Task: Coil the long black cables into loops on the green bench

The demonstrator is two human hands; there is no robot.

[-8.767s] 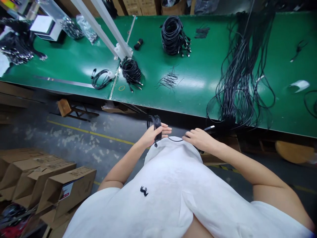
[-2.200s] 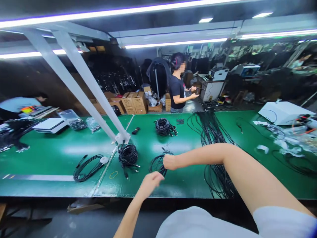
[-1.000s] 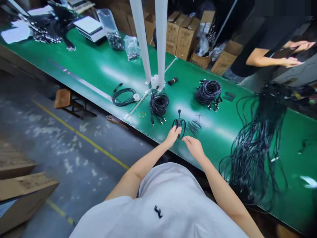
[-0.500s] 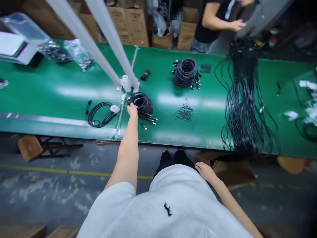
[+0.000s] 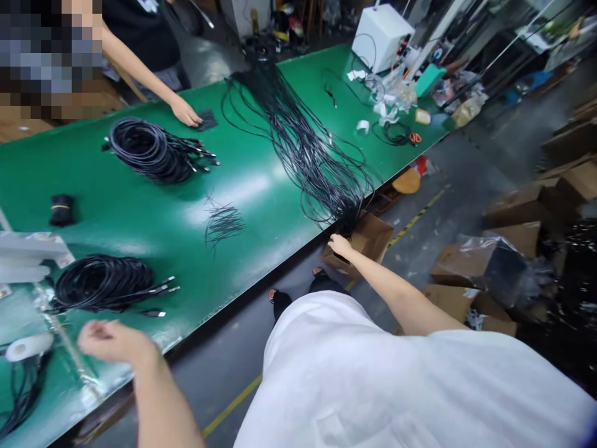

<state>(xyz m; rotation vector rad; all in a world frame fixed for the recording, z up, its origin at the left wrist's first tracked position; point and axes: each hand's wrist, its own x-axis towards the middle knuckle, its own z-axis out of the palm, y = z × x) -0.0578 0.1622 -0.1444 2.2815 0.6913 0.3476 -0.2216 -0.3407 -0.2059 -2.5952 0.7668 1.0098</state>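
Note:
My left hand (image 5: 109, 342) is over the green table near its front edge, just in front of a coil of black cables (image 5: 102, 283). It is smeared by motion, its fingers look partly curled, and I see nothing in it. My right hand (image 5: 340, 246) reaches out past the table edge, fingers forward, just below the gathered end of a long bundle of loose black cables (image 5: 312, 143). No object shows in it. Light-coloured plugs stick out of the coil's right side. A pile of thin black ties (image 5: 224, 223) lies between my hands.
Behind the ties lies a second cable coil (image 5: 144, 146). A co-worker's hand (image 5: 186, 114) touches small dark strips (image 5: 208, 120) across the table. An open cardboard box (image 5: 373, 236) sits under the front edge. A white box (image 5: 382, 37) and orange-handled scissors (image 5: 415, 139) are farther right.
The view has swung right. My left hand has come off the near cable coil, and my right hand has moved from my side to the cable bundle's end. The co-worker's hand now reaches the strips.

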